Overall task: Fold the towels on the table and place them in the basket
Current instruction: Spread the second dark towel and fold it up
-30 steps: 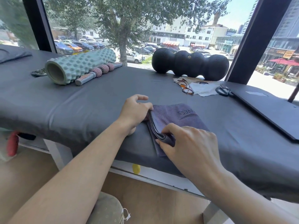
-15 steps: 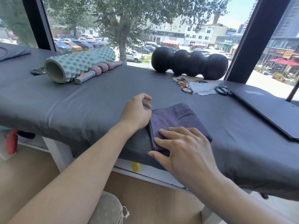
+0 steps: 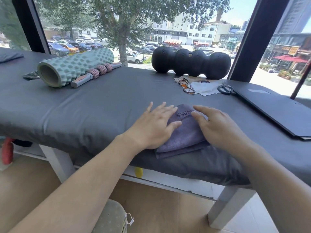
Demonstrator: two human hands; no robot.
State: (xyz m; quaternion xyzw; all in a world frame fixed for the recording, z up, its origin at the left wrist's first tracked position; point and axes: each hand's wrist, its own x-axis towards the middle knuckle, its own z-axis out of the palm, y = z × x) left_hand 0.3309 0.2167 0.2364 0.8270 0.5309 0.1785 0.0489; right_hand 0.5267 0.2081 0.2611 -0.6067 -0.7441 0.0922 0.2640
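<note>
A small purple-grey towel [image 3: 183,137] lies folded in layers near the front edge of the grey-covered table [image 3: 101,106]; letters "NESS" show on its far band. My left hand [image 3: 154,125] rests flat on the towel's left side, fingers spread. My right hand [image 3: 217,126] lies flat on its right side, fingers apart. Neither hand grips the cloth. No basket is in view.
At the back left lie a green foam roller [image 3: 74,69] and a pink-beaded massage stick [image 3: 97,73]. A black peanut roller [image 3: 190,63] sits at the window. Glasses [image 3: 187,85], a white cloth [image 3: 207,87], scissors [image 3: 224,89] and a black laptop [image 3: 276,106] are at right.
The towel's folded edge was laid down flat. Both hands let go of it and now press palms down on either side of the folded towel.
</note>
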